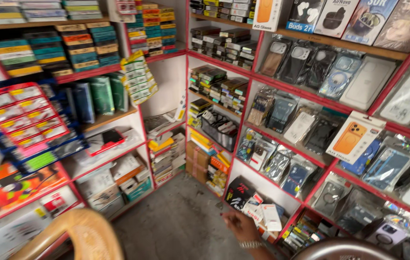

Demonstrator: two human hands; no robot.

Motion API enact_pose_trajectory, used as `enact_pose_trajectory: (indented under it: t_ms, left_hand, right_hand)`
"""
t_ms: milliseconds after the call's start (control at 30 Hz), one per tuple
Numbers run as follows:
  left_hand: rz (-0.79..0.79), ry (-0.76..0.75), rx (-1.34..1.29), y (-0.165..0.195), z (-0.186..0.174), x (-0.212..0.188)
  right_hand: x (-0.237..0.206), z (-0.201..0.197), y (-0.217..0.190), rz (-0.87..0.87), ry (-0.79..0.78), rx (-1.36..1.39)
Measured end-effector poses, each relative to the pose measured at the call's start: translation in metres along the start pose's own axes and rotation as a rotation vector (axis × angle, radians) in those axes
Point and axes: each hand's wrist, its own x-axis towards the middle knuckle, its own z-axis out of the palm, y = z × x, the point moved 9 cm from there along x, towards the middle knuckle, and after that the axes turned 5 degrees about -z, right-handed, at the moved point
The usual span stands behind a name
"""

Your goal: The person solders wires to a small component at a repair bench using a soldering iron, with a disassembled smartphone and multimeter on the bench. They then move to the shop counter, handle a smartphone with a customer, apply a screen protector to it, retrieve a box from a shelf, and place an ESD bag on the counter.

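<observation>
My right hand (240,226) is low in the head view, with a metal bracelet (252,244) on its wrist. Its fingers are curled and blurred, so I cannot tell whether they hold anything. It hovers just left of several small white boxes (266,214) and a black box with a red mark (237,191), which lie on the lowest shelf of the red-framed rack (246,103). My left hand is out of view.
Phone cases in clear bags (311,62) fill the right shelves, and a white box picturing an orange case (354,137) hangs there. Stacked coloured boxes (87,43) fill the left shelves. A curved wooden chair back (87,233) and a dark rounded object (344,249) sit at the bottom. Grey floor (181,216) lies between.
</observation>
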Motion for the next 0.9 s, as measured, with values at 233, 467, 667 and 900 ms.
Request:
enact_pose_trajectory:
  t_ms: [233,467,667,900]
  left_hand:
    - [0.147,0.003,0.037,0.093,0.0,0.119]
    - [0.783,0.115,-0.049,0.259,-0.069,0.168]
    - [1.32,0.032,0.009,0.474,-0.134,0.126]
    - [1.783,0.027,0.354,0.671,-0.16,0.06]
  right_hand:
    - [0.135,-0.043,-0.07,-0.012,0.02,0.184]
    - [0.296,-0.08,-0.198,-0.553,0.027,-0.379]
    - [0.464,-0.092,-0.277,-0.774,0.106,-0.81]
    - [0.622,-0.127,-0.311,-0.791,0.148,-1.034]
